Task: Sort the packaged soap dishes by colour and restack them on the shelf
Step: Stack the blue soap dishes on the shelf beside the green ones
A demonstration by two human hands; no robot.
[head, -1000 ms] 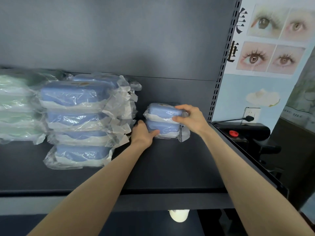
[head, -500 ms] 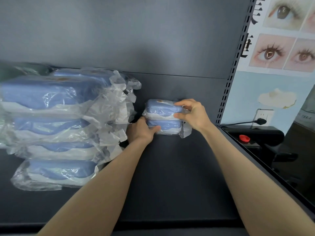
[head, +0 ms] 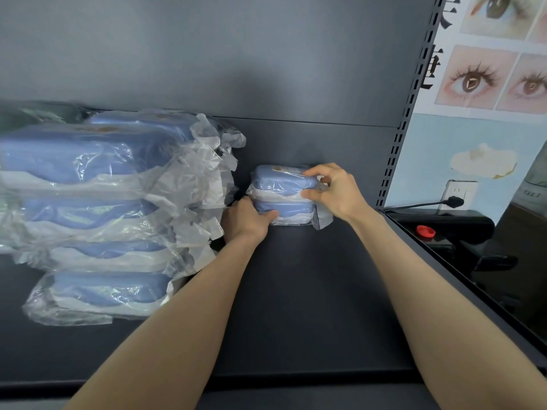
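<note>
Two blue soap dishes in clear plastic bags sit stacked at the back right of the dark shelf. My right hand grips the right end of the upper blue dish, fingers over its top and thumb at its side. My left hand holds the left end of the lower blue dish, thumb across its front. To the left stands a taller stack of several bagged blue dishes, with loose bag ends reaching toward my left hand.
A perforated upright post bounds the shelf on the right. Beyond it hang a poster of eyes, a wall socket with a black plug, and a dark machine with a red cap. Green bagged dishes barely show at far left.
The view has moved closer and rightward, so the green stack has mostly left the frame. Both hands stay on the small two-dish stack, with the right fingers shifted slightly on the top dish.
</note>
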